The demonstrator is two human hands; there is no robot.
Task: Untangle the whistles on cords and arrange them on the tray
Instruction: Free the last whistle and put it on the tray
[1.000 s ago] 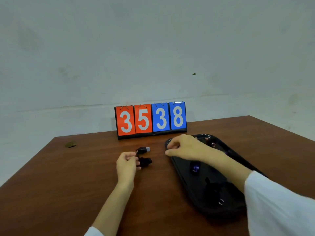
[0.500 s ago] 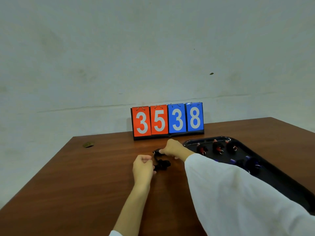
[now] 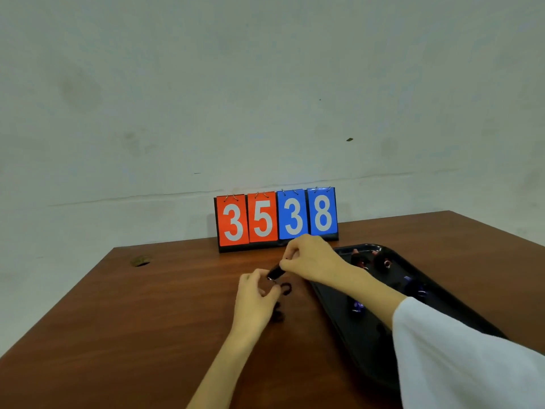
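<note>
— Where is our whistle [image 3: 276,271]?
— Above the table [image 3: 177,305], beside the tray [image 3: 392,270]. Our right hand [image 3: 309,261] pinches its body, our left hand [image 3: 255,293] pinches the cord [image 3: 285,289]. Probably light, cord soft; we hold the body.

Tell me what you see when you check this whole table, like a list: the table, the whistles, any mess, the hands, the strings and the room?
Surface: brown wooden table, with a black tray on its right side.
Job's things: one black whistle held just left of the tray; red whistles and blue whistles lie in the tray, blurred.
Clutter: small brown scrap at the far left; scoreboard showing 35 38 at the back edge.
Grippers: right hand pinches the black whistle; left hand seems to pinch its black cord near the ring.
Cables: the black cord lies in loose coils beside the left hand.
Surroundings: pale stained wall.
</note>
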